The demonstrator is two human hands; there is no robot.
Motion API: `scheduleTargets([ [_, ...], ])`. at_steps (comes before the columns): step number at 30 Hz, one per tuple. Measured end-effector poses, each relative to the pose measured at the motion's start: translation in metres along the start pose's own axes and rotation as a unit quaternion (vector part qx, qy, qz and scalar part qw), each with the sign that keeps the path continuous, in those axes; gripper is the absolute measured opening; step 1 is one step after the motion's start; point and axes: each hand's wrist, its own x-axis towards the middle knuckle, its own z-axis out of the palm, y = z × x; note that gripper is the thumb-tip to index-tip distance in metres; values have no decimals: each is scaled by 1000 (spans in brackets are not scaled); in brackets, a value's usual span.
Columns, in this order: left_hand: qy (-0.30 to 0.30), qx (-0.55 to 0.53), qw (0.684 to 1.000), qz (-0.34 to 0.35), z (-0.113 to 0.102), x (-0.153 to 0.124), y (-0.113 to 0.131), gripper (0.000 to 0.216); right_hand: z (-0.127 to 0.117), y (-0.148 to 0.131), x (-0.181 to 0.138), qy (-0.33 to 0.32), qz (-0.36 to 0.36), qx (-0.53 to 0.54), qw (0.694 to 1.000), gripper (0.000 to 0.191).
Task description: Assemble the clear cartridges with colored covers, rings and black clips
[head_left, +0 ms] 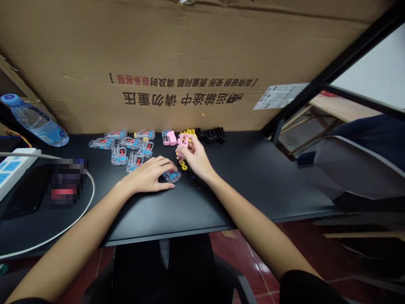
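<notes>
My right hand (pixel 195 157) pinches a small pink plastic part (pixel 182 143) between thumb and fingers, just above the black table. Over a clear plastic piece with blue and red bits (pixel 172 175), my left hand (pixel 155 174) rests with its fingers spread; the fingertips touch its upper edge. Several similar clear pieces (pixel 119 155) lie to the left of my hands. Behind them is another clear piece with a pink part (pixel 171 138) at its right end. Small yellow rings (pixel 184 167) lie between my hands, and more yellow parts (pixel 191 132) are partly hidden behind my right hand.
A pile of black parts (pixel 215 134) sits against the cardboard (pixel 190 50) at the back. On the left are a water bottle (pixel 36 120), a white power strip (pixel 17 162), a dark phone (pixel 27 190) and a looping white cable (pixel 85 215). A chair (pixel 161 270) stands below the table's front edge.
</notes>
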Motion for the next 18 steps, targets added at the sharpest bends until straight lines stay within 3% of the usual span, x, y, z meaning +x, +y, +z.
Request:
scheduleTargets([
  [3,23,-19,999,-23,-4,0,0,33,-2,0,0,4,4,3,1000,34],
  [6,90,-134,985,-67,-9,3,-2,35,-2,-1,-1,11,7,-8,1000,33],
  [10,237,-318,904,-160,-11,8,-12,46,3,-5,-6,-15,12,4,1000,40],
  [12,279,-364,867,-195,-9,10,-19,46,8,-6,-11,-56,11,9,998,46],
  [15,284,-425,833,-213,-6,11,-25,46,15,-5,-17,-98,11,-3,995,52],
  [18,255,-432,840,-207,-2,11,-24,55,18,-3,-20,-112,8,-10,994,51],
])
